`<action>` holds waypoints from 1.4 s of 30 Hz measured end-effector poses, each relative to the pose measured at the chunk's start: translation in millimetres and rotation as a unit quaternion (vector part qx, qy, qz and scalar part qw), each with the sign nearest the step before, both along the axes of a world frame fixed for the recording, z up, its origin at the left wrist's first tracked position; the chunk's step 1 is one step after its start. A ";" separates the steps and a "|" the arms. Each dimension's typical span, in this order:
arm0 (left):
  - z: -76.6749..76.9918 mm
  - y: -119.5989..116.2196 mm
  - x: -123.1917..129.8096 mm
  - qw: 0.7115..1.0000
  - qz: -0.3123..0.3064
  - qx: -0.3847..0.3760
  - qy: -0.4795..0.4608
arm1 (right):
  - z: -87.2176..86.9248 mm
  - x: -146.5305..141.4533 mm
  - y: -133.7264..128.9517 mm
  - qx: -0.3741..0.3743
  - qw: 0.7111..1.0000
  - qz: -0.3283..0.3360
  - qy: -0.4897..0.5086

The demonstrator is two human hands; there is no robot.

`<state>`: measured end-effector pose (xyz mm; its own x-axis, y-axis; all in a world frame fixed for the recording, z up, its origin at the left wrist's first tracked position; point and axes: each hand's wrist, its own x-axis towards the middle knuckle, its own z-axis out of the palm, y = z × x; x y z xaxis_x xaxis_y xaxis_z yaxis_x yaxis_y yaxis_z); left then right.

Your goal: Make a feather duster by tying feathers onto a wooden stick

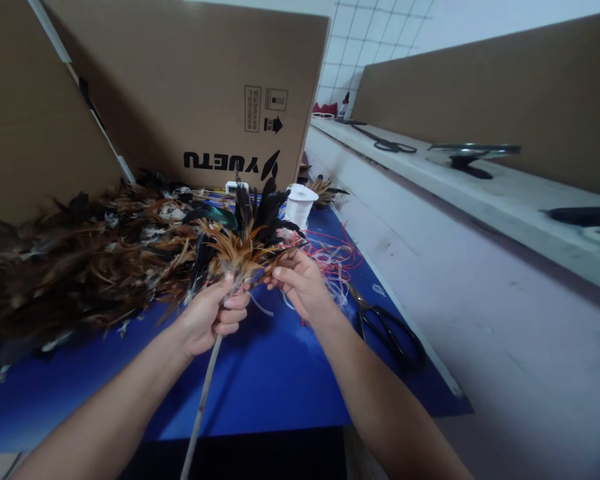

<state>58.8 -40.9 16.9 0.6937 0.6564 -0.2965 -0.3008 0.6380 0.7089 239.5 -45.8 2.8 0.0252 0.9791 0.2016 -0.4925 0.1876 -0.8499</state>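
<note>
My left hand (219, 311) is closed around the top of a thin stick (203, 400), where a bunch of brown and black feathers (243, 243) fans upward. The stick slants down toward me past the table's front edge. Just right of the bunch, my right hand (300, 279) pinches a brown feather (276, 265) between thumb and fingers, at the bunch's side. Some feather bases are hidden behind my left fingers. A short pale strip (263, 305) hangs below the bunch.
A large pile of loose feathers (95, 260) covers the left of the blue table (265, 387). Behind stands a cardboard box (205, 80). A white spool (300, 205), tangled red and white string (337, 257) and black-handled scissors (387, 330) lie right. A white ledge (530, 193) borders the table.
</note>
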 end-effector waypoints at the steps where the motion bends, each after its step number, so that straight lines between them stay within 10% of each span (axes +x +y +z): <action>1: -0.2 -0.2 0.2 1.000 0.001 0.003 0.001 | 0.8 0.5 0.0 -0.001 1.000 -0.002 0.006; 42: -4.9 -3.3 1.0 0.997 -0.082 0.004 0.015 | -2.0 -7.6 1.7 -0.042 0.998 0.034 0.030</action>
<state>59.8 -44.2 12.1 0.7831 0.5372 -0.3133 -0.1720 0.6713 0.7210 231.9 -44.2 0.7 -0.0313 0.9924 0.1192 -0.5522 0.0822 -0.8296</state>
